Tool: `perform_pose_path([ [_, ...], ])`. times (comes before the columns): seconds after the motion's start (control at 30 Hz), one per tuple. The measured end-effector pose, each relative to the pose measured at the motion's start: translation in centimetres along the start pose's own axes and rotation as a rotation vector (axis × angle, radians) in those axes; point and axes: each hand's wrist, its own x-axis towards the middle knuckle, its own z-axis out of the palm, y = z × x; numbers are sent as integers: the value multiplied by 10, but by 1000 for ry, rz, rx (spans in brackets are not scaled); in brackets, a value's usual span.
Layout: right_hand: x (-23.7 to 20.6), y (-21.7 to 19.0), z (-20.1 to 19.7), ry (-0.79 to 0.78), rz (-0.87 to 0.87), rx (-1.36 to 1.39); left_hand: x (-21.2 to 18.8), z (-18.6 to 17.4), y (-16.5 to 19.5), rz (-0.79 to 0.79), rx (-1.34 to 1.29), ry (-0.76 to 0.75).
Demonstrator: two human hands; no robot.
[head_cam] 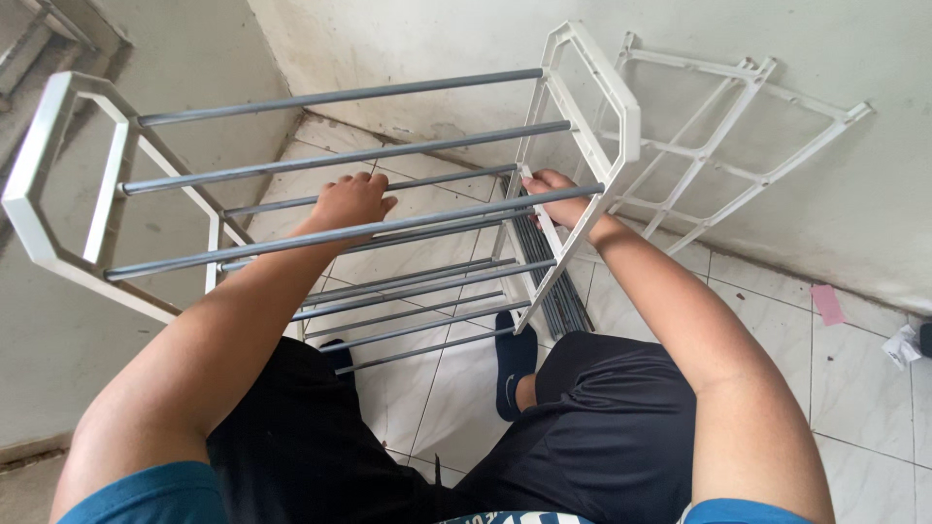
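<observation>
A shoe rack with white plastic side frames [592,87] and grey metal rods [340,155] stands in front of me on the tiled floor. My left hand [349,201] reaches between the upper rods and closes around a grey rod of a lower tier. My right hand [560,197] grips the right side frame where a rod end meets it. Lower tiers of rods [408,311] show beneath my arms. My feet in dark socks [513,374] rest on the floor under the rack.
A spare white plastic frame [723,146] leans against the stained wall at the right. A bundle of grey rods [553,291] lies on the floor by the rack. A pink scrap [828,304] and crumpled paper [903,346] lie at the right.
</observation>
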Motion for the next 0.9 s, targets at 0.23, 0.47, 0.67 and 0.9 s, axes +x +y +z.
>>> perform_pose_path([
  [0.23,1,-1,10,59,10,153,10,3,-10,34,-211,-6],
  [0.47,14,5,13,113,-14,104,27,21,-15,24,-196,45],
  [0.67,21,6,15,138,-15,85,32,30,-18,-5,-214,46],
  [0.9,21,-3,17,137,-12,114,37,24,-21,-5,-267,42],
])
